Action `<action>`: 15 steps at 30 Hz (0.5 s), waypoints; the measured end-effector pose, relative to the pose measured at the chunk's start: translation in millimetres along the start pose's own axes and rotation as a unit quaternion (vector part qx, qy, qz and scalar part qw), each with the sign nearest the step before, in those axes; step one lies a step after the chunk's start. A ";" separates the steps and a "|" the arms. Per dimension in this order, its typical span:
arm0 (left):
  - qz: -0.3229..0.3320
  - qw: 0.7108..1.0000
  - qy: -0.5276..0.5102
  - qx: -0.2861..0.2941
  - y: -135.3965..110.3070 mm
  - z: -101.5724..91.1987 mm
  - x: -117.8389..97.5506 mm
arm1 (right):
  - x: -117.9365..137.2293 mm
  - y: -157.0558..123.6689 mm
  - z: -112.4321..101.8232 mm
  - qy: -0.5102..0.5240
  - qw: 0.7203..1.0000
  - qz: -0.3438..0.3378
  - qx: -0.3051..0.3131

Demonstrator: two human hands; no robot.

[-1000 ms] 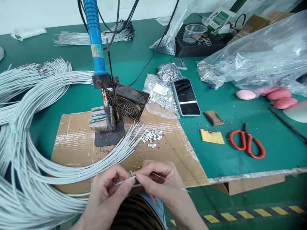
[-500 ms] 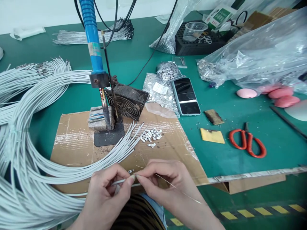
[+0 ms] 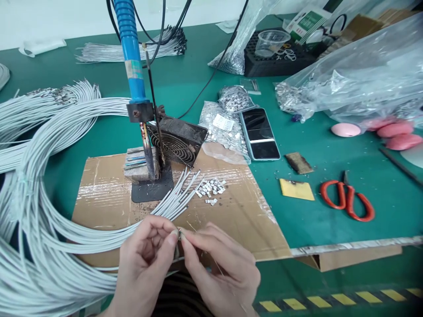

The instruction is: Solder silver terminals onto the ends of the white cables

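My left hand [image 3: 145,264] and my right hand [image 3: 221,268] meet over the near edge of a cardboard sheet [image 3: 109,193]. Both pinch, fingertip to fingertip, the end of a thin white wire [image 3: 180,235] with a small metal piece on it. A thin bare strand runs back across my right palm. Just beyond lie a fan of white wire ends [image 3: 178,196] and a small pile of metal terminals [image 3: 209,188]. A blue-handled soldering iron [image 3: 132,66] stands clamped upright on a stand behind them.
Big loops of white wire [image 3: 36,185] fill the left side. A small black fan [image 3: 175,143] sits by the iron. To the right lie bags of terminals [image 3: 224,127], a phone [image 3: 259,132], a yellow sponge [image 3: 296,190], red scissors [image 3: 346,200] and large plastic bags [image 3: 357,79].
Both hands have lifted and turned so the wire end points up between the fingertips. The thin strand that trailed out to the right is now drawn in across my right palm.
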State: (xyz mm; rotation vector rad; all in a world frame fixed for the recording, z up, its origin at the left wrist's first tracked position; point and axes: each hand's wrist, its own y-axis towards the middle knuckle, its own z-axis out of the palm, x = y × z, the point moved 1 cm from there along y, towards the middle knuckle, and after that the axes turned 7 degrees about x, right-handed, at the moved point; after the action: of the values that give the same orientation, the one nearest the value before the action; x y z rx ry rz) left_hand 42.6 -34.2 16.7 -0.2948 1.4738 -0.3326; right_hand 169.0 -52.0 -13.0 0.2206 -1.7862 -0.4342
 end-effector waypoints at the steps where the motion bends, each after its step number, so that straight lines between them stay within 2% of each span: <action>1: -0.001 1.000 0.005 -0.003 0.9 0.4 -2.8 | 0.3 3.2 -4.9 -0.010 1.000 -0.020 0.021; 3: -0.011 1.000 0.021 -0.002 2.8 0.5 -7.0 | -0.9 9.8 -15.1 -0.004 0.997 0.000 0.078; 6: -0.034 0.999 0.032 0.004 4.9 0.3 -10.8 | -5.2 20.4 -27.3 0.020 0.982 0.099 0.161; 8: -0.045 0.998 0.034 0.011 5.6 0.7 -12.5 | -7.5 27.4 -31.1 0.030 0.973 0.125 0.191; 12: -0.062 0.997 0.019 0.030 7.2 -0.5 -9.7 | -9.7 33.0 -24.1 0.032 0.971 0.058 0.228; 15: -0.086 0.994 -0.001 0.070 9.7 -5.9 1.3 | -10.9 26.5 -12.6 -0.029 0.983 -0.030 0.181</action>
State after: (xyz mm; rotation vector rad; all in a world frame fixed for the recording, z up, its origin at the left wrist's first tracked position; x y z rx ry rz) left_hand 37.1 -25.7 11.3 -0.3106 1.4178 -0.5718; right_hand 186.1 -25.9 -9.4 0.5214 -1.9106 -0.1547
